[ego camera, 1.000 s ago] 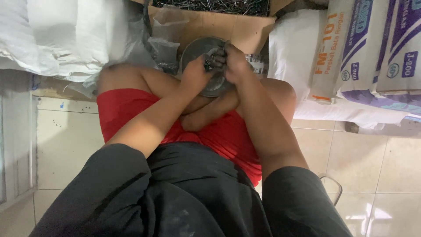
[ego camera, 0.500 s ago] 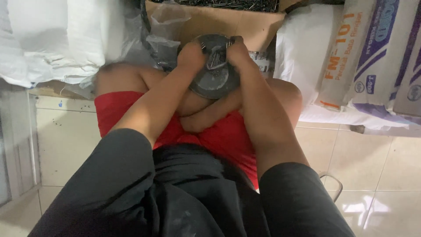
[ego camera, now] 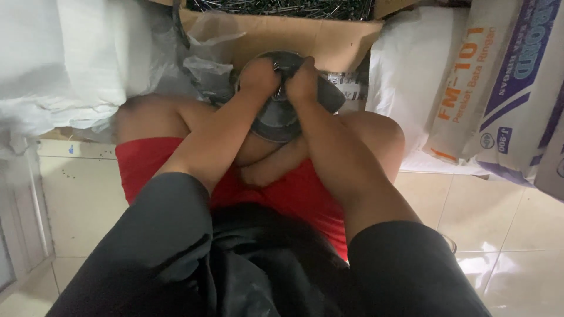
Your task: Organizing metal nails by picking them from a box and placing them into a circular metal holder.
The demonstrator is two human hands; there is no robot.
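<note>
Both your left hand [ego camera: 258,76] and your right hand [ego camera: 301,79] are clenched together on small dark metal pieces atop the round grey metal dish [ego camera: 282,114] over your knees, before the nail-filled brown cardboard box [ego camera: 294,35], so you seem mid-sorting, which calls for steady fingers.

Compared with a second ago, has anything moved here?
Hardly. Both hands, left and right, have kept their grip on the round grey metal thing over the lap; only the fingers seem to have shifted slightly on top. The cardboard box and the sacks lie as before.
</note>
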